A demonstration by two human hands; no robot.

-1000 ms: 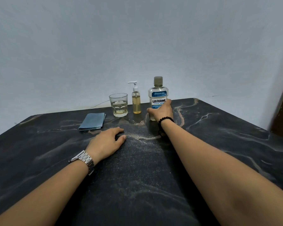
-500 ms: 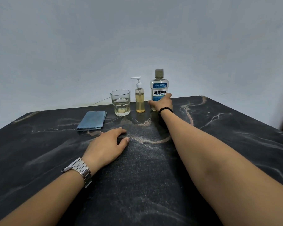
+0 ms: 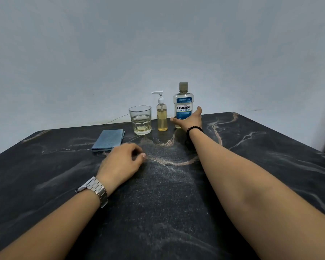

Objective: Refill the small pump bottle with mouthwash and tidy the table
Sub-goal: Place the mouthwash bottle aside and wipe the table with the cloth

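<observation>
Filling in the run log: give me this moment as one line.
right hand: open around mouthwash bottle | left hand: resting on table | pump bottle: capped

mouthwash bottle [image 3: 183,102] label reads "LISTERINE COOL MINT", smaller print too small to read

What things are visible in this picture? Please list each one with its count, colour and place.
mouthwash bottle: one, clear with blue label, far table edge, rightmost
pump bottle: one, clear with yellow liquid, left of the mouthwash bottle
glass: one, clear, a little pale liquid, left of the pump bottle
cloth: one, blue, folded, left of the glass
table: one, black marbled
wall: pale grey, behind
left hand: loosely curled, resting on the table, watch on wrist
right hand: open at the mouthwash bottle's base, bead bracelet
</observation>
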